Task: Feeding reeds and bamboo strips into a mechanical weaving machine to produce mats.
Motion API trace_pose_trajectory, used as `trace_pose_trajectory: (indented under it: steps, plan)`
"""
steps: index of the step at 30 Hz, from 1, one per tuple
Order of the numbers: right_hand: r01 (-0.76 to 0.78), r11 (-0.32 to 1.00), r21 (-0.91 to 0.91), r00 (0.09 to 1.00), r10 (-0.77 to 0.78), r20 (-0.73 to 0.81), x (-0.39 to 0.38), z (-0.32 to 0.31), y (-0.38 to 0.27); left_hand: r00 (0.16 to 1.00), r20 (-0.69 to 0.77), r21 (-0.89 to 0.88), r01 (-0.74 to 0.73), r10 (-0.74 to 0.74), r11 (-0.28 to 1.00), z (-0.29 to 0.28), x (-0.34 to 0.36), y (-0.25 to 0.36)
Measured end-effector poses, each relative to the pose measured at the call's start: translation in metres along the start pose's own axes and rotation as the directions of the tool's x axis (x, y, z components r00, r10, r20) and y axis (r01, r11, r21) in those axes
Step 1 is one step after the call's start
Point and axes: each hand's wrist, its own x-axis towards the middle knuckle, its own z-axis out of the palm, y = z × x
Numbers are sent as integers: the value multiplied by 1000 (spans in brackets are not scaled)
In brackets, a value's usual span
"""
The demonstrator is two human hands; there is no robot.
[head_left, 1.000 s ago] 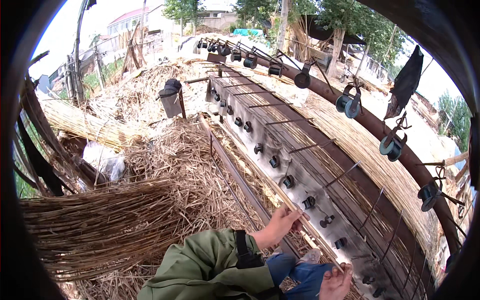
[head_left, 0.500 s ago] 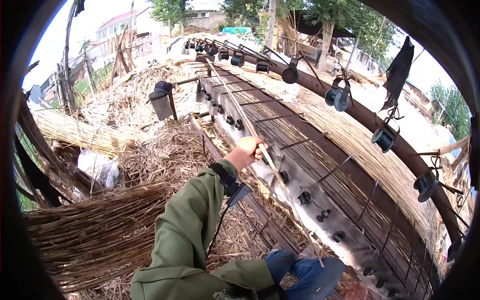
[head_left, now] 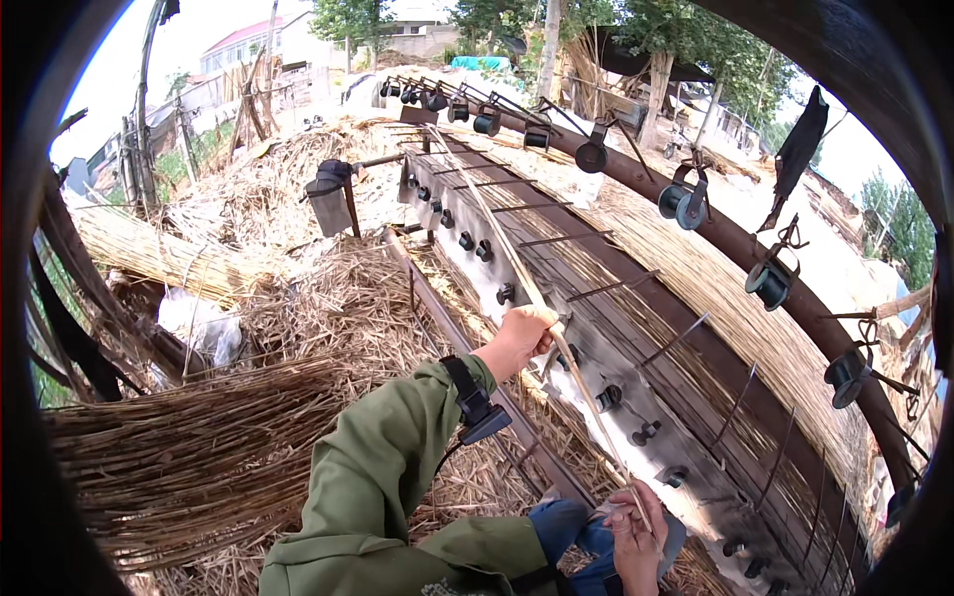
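Observation:
A long pale reed stalk slants from the far end of the weaving frame down to my lap. Closed in a fist, my left hand grips it around the middle. My right hand pinches its near end, just above my blue-clad knee. The stalk lies over the near side of the frame, where black bobbins hang in a row along a pale sheet. A strap with a small dark device circles my left wrist.
Thin metal rods stick out across the frame. More wire spools hang from a curved brown pipe on the right. Bundled reeds lie at the left, and loose straw is heaped beside the frame. A grey pouch hangs from a post.
My left hand has moved right and nearer to me with the stalk. My right hand has come up from the lower edge and closed on the stalk's near end.

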Motion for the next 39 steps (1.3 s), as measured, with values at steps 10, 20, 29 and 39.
trace_pose_trajectory:
  steps: [10, 20, 29, 39]
  plan:
    - [-30, 975, 222, 999, 38, -28, 1, 0, 12, 999, -37, -118, -16, 12, 993, -6, 4, -1]
    - [19, 983, 180, 999, -25, 28, -2, -1, 31, 999, 27, 17, -44, 44, 999, -19, 0, -17]
    - [-148, 989, 15, 975, 149, -167, -41, -57, 37, 965, -254, 93, -42, 65, 995, -77, 72, 69]
    - [-272, 946, -173, 934, 216, -286, -58, -71, 79, 947, -283, 108, -124, 150, 986, -79, 128, 77]
